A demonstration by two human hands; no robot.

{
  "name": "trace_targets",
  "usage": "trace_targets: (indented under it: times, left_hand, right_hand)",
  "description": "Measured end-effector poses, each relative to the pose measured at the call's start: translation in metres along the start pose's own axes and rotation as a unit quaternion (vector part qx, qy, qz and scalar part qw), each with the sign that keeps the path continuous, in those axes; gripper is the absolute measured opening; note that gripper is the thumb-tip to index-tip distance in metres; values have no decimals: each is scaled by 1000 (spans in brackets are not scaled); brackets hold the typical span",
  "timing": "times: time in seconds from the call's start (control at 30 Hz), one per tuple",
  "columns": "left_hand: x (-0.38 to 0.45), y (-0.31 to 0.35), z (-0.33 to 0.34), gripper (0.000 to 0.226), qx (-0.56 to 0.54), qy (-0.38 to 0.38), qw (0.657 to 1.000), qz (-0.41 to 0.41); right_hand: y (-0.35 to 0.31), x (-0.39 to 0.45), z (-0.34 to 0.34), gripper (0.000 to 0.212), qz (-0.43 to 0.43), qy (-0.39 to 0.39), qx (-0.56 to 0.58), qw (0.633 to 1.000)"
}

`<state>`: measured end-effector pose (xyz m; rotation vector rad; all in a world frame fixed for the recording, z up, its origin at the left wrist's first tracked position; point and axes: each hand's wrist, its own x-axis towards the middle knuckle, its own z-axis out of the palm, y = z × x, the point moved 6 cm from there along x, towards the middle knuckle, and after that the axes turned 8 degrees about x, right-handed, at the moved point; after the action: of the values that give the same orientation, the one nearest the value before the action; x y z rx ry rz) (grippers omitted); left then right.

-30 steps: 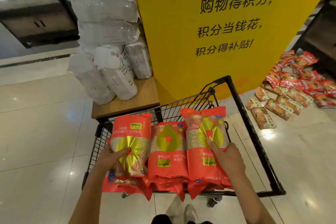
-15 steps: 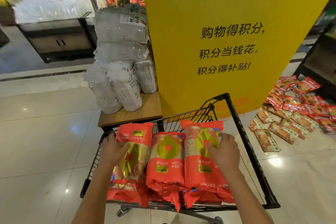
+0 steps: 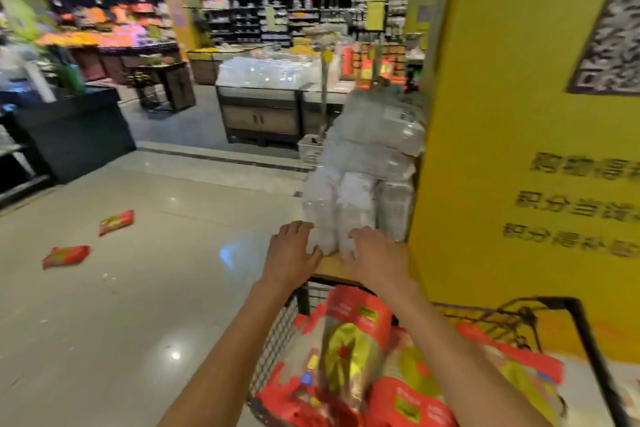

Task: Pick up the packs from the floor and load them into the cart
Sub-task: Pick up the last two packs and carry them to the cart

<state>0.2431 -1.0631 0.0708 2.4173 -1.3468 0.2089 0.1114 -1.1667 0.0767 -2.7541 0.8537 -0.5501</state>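
The black wire cart (image 3: 277,340) stands at the bottom right, holding several red and gold packs (image 3: 353,350). Both my hands are stretched out past the cart's far end and hold nothing. My left hand (image 3: 292,253) has its fingers spread, and my right hand (image 3: 375,253) sits beside it, near the white wrapped bundles. Two red packs lie on the floor to the left, one (image 3: 116,222) farther off and one (image 3: 65,256) nearer. The picture is blurred by motion.
White plastic-wrapped bundles (image 3: 367,184) are stacked on a low wooden stand (image 3: 332,269) against a yellow sign pillar (image 3: 502,149). A dark counter (image 3: 69,135) stands at the left and a display table (image 3: 263,114) farther back. Shiny tiled floor (image 3: 156,288) spreads to the left.
My hands have let go of the packs in the cart and moved forward past its far end. The view has swung up and left, bringing two floor packs into sight.
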Motion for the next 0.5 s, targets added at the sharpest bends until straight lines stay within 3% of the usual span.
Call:
trace_targets:
  times: [0.23,0.5]
  left_hand:
    - [-24,-188,-43,56,68,50,993,-84]
    - [-83,-429,-89,53,118,20,973,-196]
  right_hand:
    - [-184,79,93,44,-108,-63,27,992]
    - [-408,139,208,33,-186,-80,87,975]
